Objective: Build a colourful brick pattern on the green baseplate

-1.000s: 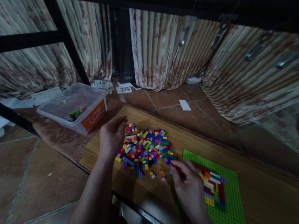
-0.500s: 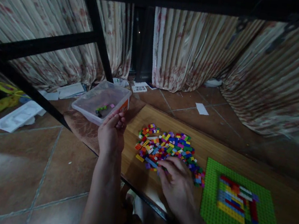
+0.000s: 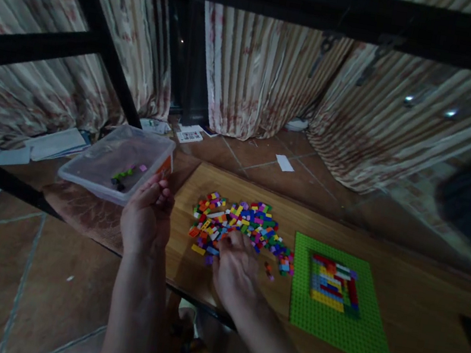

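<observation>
My right hand (image 3: 238, 268) reaches into a loose heap of colourful toy building bricks (image 3: 250, 222), its fingers drawn together among the near-left bricks. A blue brick (image 3: 212, 251) lies beside those fingertips; what is pinched, if anything, is hidden. My left hand (image 3: 149, 210) is closed with curled fingers, held at the near right corner of a clear plastic box (image 3: 123, 197). I cannot make out anything inside that fist. Right of the heap lies a green baseplate (image 3: 363, 342), carrying a rectangular build of multicoloured bricks (image 3: 332, 284).
Bricks and baseplate rest on a long wooden board (image 3: 258, 313). Inside the box are a few green, black and pink pieces (image 3: 122, 175). A dark metal frame (image 3: 104, 46) stands before striped curtains (image 3: 252, 77). White papers (image 3: 57, 145) lie on the tiled floor.
The view has turned right, so everything sits further left. My right hand has moved left over the heap, uncovering a few bricks near its right side. My left hand stays closed by the box.
</observation>
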{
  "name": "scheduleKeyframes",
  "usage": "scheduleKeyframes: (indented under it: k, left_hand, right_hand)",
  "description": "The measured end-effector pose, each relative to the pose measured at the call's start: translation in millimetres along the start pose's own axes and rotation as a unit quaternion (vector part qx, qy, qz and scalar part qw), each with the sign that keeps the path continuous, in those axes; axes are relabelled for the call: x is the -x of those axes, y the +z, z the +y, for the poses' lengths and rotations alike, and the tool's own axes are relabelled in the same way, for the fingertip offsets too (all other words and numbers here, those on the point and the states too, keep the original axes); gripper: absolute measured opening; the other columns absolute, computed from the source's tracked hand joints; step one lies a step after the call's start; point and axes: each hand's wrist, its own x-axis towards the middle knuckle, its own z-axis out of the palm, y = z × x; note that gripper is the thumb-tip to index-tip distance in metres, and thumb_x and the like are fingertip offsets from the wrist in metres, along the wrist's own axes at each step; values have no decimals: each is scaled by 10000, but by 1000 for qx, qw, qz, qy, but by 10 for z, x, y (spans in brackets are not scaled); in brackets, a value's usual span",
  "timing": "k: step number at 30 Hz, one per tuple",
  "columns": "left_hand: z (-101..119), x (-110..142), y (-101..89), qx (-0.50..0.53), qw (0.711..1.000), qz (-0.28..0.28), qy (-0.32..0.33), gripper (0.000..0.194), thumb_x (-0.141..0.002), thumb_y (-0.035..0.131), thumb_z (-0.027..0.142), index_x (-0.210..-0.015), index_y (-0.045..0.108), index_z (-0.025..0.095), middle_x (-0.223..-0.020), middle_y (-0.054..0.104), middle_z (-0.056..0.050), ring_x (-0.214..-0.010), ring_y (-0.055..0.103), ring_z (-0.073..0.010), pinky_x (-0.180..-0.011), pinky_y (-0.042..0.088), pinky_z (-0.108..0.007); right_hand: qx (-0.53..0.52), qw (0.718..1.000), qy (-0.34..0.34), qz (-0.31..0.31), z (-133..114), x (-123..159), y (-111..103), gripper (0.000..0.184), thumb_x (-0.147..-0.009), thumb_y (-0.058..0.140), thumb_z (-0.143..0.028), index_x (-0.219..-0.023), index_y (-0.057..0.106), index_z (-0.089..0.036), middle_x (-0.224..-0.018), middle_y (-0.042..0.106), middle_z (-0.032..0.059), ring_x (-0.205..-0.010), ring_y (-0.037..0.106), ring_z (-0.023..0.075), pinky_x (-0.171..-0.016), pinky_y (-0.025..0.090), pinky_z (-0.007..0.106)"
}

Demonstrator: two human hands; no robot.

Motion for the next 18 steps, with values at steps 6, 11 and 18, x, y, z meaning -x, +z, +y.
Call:
scheduleKeyframes:
  k: [6,11,18]
  left_hand:
    - [-27,-1,44,-15,1000,3,-9,128,-724,600,76,-821,650,143,-698,613,28,-528,547,-21,-530,481,-111]
    - [-62,53,116,-28,999,15,-13,113,-736,577,59,-772,648,140,-686,608,20,-534,550,-29,-526,485,-110]
    - [-130,84,207,-37,999,14,-20,152,-740,553,29,-793,654,129,-700,604,10,-548,552,-31,-525,481,-104]
  right_hand:
    - [0,1000,-12,-3,-6,-70,27,205,-855,502,-101,-926,681,-171,-999,609,111,-961,502,251,-824,435,379]
    - [5,999,-46,1,17,-59,12,206,-872,490,-88,-923,671,-171,-1008,609,104,-984,493,237,-847,432,369]
    - [-10,999,-34,-11,16,-101,-2,209,-848,491,-60,-882,688,-120,-992,624,135,-971,513,246,-817,444,374]
